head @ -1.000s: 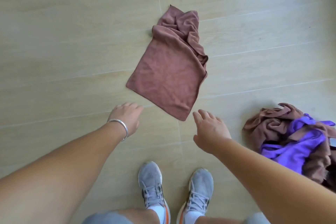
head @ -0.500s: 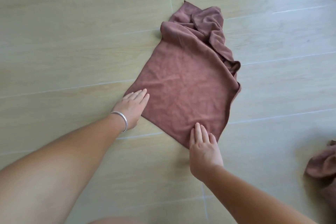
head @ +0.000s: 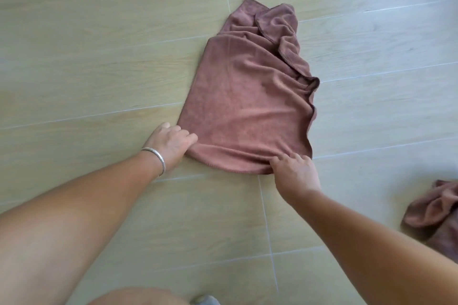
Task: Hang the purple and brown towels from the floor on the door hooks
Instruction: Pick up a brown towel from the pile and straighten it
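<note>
1. Both hands are pinching the near hem of the brown towel (head: 247, 96), which lies spread on the floor (head: 99, 57): left hand (head: 171, 142) grips the near-left corner, right hand (head: 293, 168) bunches the near-right edge.
2. Risk: the far end is crumpled, so I'd guess lifting by just the hem lets it drag or slip out of a shallow pinch.
3. Risk: hooks aren't in view, so there's a carry ahead.
4. Count: two hands, one spread towel, one bracelet (head: 156, 158), plus a second brown heap (head: 436, 215) at the right edge. No purple towel visible.
</note>
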